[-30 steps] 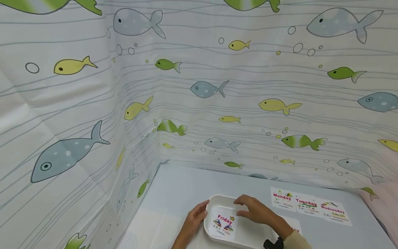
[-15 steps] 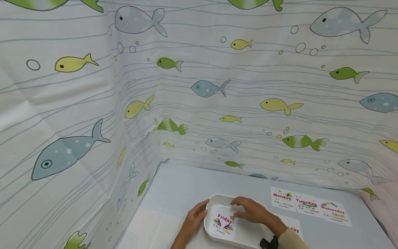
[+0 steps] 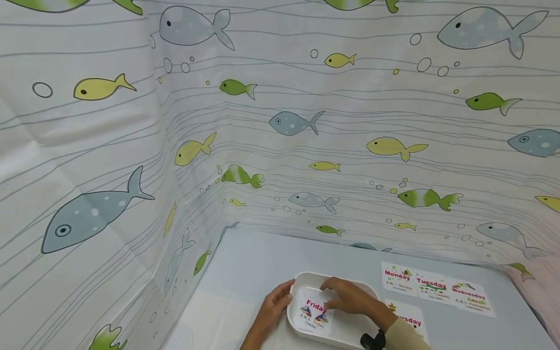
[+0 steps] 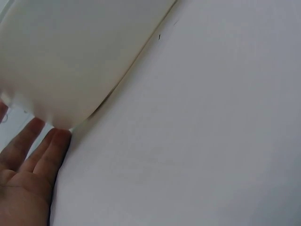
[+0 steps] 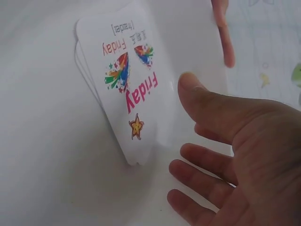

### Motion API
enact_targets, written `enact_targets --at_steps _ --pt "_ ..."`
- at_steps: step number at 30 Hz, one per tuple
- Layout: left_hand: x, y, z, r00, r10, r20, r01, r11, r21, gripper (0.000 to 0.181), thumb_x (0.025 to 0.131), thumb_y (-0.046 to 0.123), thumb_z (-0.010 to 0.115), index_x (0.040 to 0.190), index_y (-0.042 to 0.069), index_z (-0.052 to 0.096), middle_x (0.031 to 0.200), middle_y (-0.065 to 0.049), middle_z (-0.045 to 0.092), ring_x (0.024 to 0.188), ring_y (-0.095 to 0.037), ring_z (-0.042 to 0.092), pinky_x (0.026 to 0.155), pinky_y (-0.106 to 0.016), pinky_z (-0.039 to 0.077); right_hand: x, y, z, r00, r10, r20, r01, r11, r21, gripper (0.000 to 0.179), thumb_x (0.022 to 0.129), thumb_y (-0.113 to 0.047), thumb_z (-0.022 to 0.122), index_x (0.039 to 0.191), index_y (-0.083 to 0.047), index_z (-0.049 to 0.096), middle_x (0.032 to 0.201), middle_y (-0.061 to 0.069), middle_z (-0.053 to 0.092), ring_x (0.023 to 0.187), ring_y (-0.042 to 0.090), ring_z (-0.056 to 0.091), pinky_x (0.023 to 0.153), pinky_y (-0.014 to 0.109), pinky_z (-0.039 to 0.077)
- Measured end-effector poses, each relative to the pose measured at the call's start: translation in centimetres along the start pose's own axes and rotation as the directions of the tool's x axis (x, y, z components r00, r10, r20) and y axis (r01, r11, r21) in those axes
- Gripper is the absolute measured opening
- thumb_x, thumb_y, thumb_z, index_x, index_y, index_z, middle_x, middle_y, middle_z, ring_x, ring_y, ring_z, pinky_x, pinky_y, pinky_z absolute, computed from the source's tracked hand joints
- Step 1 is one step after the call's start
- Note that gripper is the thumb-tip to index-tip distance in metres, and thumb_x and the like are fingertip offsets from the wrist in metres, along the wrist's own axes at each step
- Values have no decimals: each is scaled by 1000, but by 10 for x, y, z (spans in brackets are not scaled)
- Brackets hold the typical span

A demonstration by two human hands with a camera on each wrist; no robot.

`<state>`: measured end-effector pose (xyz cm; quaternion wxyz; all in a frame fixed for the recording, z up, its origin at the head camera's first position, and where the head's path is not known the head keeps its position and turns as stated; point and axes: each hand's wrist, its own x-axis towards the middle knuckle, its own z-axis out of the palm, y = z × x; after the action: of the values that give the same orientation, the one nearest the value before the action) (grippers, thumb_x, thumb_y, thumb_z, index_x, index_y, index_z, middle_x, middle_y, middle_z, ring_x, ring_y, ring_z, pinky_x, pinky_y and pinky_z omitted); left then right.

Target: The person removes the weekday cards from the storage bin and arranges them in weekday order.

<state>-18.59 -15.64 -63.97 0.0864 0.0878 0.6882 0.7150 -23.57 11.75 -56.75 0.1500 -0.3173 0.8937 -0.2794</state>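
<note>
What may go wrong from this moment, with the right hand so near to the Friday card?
Another card edge shows under the Friday card, so the right hand might lift more than one. Also, the right sleeve partly overlaps the Thursday card in the head view; if it is low enough, it might brush that card askew.

The Friday card [image 3: 313, 313] is white and pink-lettered, the tray [image 3: 352, 328] white.

The right arm [image 3: 381, 312] wears a pale beige sleeve [image 3: 404, 336] and a black wrist device [image 3: 372, 340].
</note>
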Motion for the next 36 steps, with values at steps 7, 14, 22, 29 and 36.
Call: enact_targets --at_steps 7,14,22,29,36 --pt "0 1 0 1000 -5 -9 5 1000 8 45 104 24 54 148 17 49 152 -13 49 140 -27 48 104 -17 48 6 1 5 1000 8 6 -8 1000 -5 43 84 -31 81 118 -9 67 118 6 69 110 26 66 93 43 58" --pt "-2 1 1 1000 -21 -11 21 1000 3 45 103 24 54 148 19 49 152 -13 48 142 -33 45 106 -22 48 9 3 12 1000 -21 -6 21 998 -64 42 84 -32 81 117 -9 69 116 3 70 106 18 67 91 38 59" --pt "-2 1 1 1000 -12 -12 12 1000 -2 45 103 25 54 148 19 49 153 -13 48 142 -33 45 107 -23 48 9 3 15 999 -40 -28 37 994 -98 53 80 -42 82 119 -10 68 118 2 69 106 16 65 92 37 58" --pt "-2 0 2 1000 -21 -20 21 1000 14 44 103 26 54 147 20 50 153 -12 48 142 -33 45 108 -26 48 6 4 19 997 -65 -41 59 989 -138 65 76 -52 82 124 -11 66 121 1 67 106 15 62 93 36 57" --pt "-2 0 2 1000 -26 -16 26 999 18 45 103 26 53 148 20 49 154 -13 47 143 -34 44 109 -27 47 3 3 23 998 -58 -6 56 991 -120 82 70 -60 81 133 -13 58 127 1 60 105 10 56 94 35 55"
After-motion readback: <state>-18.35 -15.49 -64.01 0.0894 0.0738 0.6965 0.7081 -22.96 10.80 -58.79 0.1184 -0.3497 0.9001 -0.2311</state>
